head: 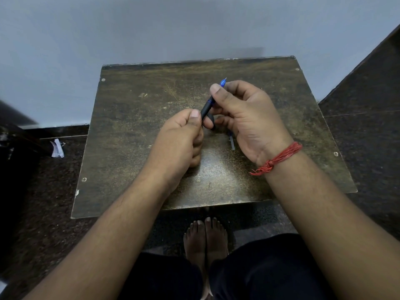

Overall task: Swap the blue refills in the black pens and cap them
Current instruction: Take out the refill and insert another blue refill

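Holding the pen [207, 109] above the middle of the bench [134, 135], we have both hands on it, and from near to far the risks run like this. Nearest us, our left hand [179, 141] has its fingers curled in, with the thumb pressed against the lower end of the black barrel; that end is hidden in the fist, so we cannot tell how much of it we have hold of, and a loose hold there would let the barrel turn or slide when the front is twisted. Just beyond, a small grey piece [232, 142] lies on the bench, half hidden under our right hand [249, 120]; we cannot tell what it is, but if it is a part we need, a careless sweep of the wrist could knock it off the edge to the floor. Farther out, our right fingers [216, 93] pinch the blue front section between thumb and forefinger, the rest loosely bent. The tip [224, 81] sticks out bare past them, pointing away and up; pressing too hard sideways could bend it or smear ink on our skin. The pen itself looks slim and tilted: matte black barrel, a blue ring at the joint, a blue cone ending in a fine metal point, no cap on.
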